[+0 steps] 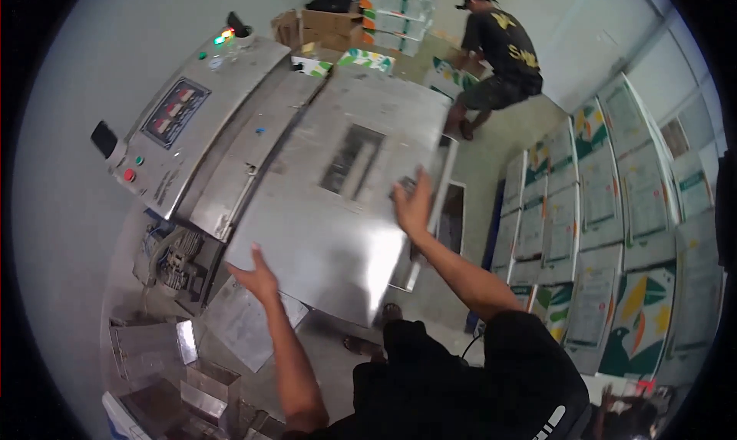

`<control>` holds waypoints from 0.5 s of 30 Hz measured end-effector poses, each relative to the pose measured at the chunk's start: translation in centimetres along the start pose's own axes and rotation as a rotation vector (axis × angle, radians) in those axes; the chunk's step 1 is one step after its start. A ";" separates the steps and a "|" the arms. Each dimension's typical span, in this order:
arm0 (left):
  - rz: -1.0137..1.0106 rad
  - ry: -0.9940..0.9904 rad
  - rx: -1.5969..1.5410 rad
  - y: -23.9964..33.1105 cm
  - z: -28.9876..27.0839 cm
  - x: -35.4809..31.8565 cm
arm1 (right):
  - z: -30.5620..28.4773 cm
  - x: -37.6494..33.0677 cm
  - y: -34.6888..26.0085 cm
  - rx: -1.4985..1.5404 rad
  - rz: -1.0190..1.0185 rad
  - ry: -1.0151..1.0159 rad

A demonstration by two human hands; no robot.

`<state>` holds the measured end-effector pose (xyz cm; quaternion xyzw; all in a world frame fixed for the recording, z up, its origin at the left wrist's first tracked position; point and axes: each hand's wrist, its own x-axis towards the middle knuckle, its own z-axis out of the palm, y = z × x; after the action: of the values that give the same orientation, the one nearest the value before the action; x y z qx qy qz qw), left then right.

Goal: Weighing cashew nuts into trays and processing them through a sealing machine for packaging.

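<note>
A large stainless-steel machine with a broad flat metal lid (307, 233) lies before me. A small rectangular window (351, 160) is set in the lid. My left hand (259, 279) is at the lid's near left corner, thumb and fingers spread; whether it touches the metal I cannot tell. At the lid's right side is my right hand (415, 210), its fingers apart beside a small dark fitting (407, 185). Neither hand appears to hold anything. Behind the lid, the control panel (176, 112) carries red displays and buttons.
Stacked printed cartons (599, 202) line the right side. A person in dark clothes (503, 49) bends over a carton (449, 75) at the far right. More cartons (395, 14) stand at the back. Metal boxes (153, 348) and an exposed motor (180, 260) are low on the left.
</note>
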<state>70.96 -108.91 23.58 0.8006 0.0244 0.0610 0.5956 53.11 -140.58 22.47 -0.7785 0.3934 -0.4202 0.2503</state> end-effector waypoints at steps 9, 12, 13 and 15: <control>0.600 -0.468 1.069 7.8 4.8 -9.5 | 7.7 0.4 -8.8 0.136 0.226 -0.057; 0.564 -0.374 1.136 9.5 8.3 -10.9 | 8.6 1.8 -9.5 0.184 0.243 -0.091; 0.544 -0.334 1.152 9.3 8.6 -10.4 | 8.6 1.8 -10.0 0.183 0.242 -0.097; 0.550 -0.276 1.213 8.3 9.1 -9.2 | 8.1 2.0 -10.5 0.232 0.247 -0.184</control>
<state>62.74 -121.04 28.32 0.9705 -0.2263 0.0831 0.0017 64.94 -135.82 26.71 -0.7254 0.4104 -0.3557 0.4229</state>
